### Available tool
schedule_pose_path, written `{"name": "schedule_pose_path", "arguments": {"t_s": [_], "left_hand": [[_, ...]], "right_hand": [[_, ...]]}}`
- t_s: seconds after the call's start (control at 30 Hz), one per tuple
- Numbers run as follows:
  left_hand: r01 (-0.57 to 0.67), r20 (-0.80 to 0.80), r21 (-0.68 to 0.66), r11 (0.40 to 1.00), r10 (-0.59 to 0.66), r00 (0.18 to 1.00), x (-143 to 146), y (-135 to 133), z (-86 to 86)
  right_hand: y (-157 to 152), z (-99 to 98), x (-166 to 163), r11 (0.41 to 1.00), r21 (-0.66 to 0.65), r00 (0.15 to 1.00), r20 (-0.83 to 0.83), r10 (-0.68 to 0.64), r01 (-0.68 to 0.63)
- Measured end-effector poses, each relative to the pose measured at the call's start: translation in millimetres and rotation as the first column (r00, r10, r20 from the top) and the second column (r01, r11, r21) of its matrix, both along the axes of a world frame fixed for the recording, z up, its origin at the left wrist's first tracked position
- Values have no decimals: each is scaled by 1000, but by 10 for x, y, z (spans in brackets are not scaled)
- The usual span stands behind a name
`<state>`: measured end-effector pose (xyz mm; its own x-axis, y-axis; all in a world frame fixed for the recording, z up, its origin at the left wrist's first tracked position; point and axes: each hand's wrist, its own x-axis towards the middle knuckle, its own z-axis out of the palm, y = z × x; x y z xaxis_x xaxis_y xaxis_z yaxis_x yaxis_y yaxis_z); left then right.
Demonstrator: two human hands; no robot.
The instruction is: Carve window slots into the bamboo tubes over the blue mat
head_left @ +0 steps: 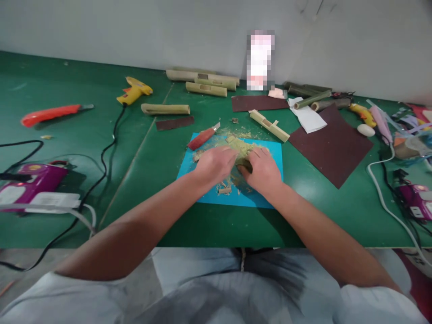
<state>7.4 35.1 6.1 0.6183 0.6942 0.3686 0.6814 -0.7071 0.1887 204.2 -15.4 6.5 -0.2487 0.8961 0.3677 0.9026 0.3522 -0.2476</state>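
2 hands [216, 165] around green bamboo piece [241, 151].

Blue mat [270, 198], green table [151, 157], yellow glue gun [134, 91], red-handled knife [202, 138].

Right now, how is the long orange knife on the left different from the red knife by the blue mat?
The orange knife looks longer; the red knife looks shorter. The orange knife lies on bare green table; the red knife rests across the blue mat's corner near the left hand. Both lie flat, untouched, blades pointing right.
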Motion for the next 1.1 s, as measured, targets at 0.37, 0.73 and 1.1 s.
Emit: {"name": "schedule_pose_path", "arguments": {"t_s": [0.37,0.73,1.1], "left_hand": [[26,47,-5,1000,-26,999,-63,-9,-21],[14,49,-67,998,-11,999,-60,-39,6],[-2,52,-71,997,6,999,-61,-79,-2]], "right_hand": [[4,28,-11,999,-25,999,-27,-24,24],[-23,31,-26,1000,-16,1000,-14,-8,8],[-3,-16,-19,1000,26,1000,-13,12,-11]]}}
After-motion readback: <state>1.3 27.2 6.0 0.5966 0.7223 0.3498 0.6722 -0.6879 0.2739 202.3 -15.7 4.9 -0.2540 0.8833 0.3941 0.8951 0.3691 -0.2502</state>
